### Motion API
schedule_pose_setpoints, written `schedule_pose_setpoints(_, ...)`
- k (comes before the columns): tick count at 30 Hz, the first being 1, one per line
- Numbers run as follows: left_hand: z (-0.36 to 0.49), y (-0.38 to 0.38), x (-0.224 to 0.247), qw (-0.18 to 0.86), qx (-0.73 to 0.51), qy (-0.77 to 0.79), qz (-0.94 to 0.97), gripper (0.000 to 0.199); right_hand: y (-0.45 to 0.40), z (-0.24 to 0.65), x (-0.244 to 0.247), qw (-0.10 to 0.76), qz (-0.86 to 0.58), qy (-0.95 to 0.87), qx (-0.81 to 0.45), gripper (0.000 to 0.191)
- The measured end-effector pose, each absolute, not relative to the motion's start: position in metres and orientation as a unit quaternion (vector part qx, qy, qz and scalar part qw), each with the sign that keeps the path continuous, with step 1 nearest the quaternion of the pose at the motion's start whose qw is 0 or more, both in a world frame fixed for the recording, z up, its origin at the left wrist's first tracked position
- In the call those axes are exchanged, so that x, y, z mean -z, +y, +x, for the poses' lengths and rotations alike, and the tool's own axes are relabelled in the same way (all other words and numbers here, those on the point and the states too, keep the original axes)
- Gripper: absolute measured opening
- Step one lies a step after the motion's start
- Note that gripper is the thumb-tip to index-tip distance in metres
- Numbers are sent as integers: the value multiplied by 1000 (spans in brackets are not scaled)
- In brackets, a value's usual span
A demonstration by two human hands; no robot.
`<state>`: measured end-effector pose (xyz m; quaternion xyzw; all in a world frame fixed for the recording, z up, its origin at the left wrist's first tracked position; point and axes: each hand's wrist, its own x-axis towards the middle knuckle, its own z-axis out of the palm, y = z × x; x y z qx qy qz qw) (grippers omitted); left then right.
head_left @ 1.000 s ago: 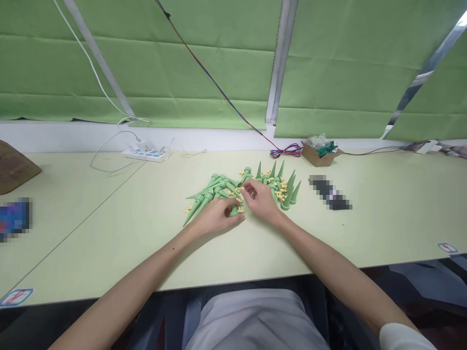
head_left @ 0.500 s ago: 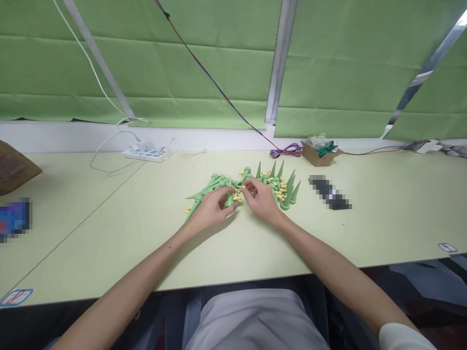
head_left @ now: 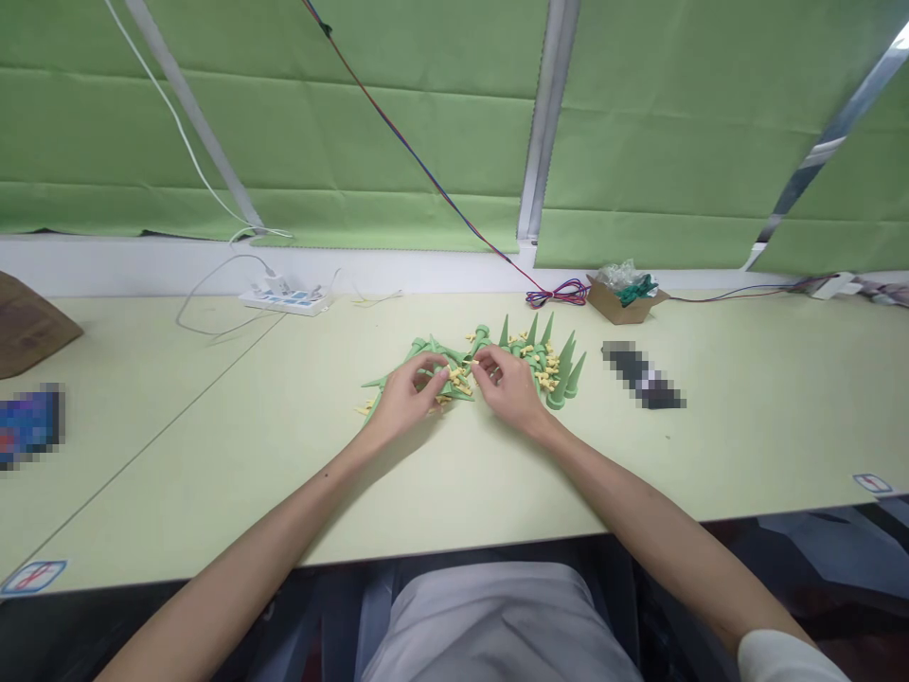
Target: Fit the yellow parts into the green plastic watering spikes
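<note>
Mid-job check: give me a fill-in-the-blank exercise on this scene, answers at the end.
1. The tapered spikes are coloured ____.
2. The small pieces among them are coloured ____.
3. The cardboard box stands to the ____ of the power strip.
4. Of left hand and right hand, the ____ is nearer the power strip.
Missing words: green; yellow; right; left.

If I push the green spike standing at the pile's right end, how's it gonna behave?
The green spike would probably tip if nudged near its point, since it stands tall on a small round base. Once down, it may roll in an arc, given its taper. It looks stiff, as its sides run straight.
</note>
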<state>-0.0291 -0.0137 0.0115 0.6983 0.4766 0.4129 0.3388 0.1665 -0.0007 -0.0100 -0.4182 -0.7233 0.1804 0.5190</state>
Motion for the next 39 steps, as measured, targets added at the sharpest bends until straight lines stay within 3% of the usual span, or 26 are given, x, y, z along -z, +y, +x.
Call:
schedule_pose_setpoints(4,-29,-13,-12,357,-438,483,669,44,-1,166,9,521,-416,-724,-179,13)
schedule_pose_setpoints(10,-28,-11,-14,412,-468,505,597,71,-1,166,9,521,-416,-724,-176,12)
schedule_pose_setpoints(16,-29,-9,-16,479,-453,478,581,40,-2,166,9,516,-415,-727,-181,12)
schedule_pose_setpoints(20,-28,-13,-19,498,-448,488,560,34,-2,166,10,515,-412,-730,-180,11)
schedule_pose_setpoints(28,-28,-12,-17,551,-438,460,542,42,-3,164,11,514,-394,-738,-190,16)
schedule_pose_setpoints(39,-28,-10,-15,528,-440,455,566,46,-5,163,8,522,-362,-747,-197,15)
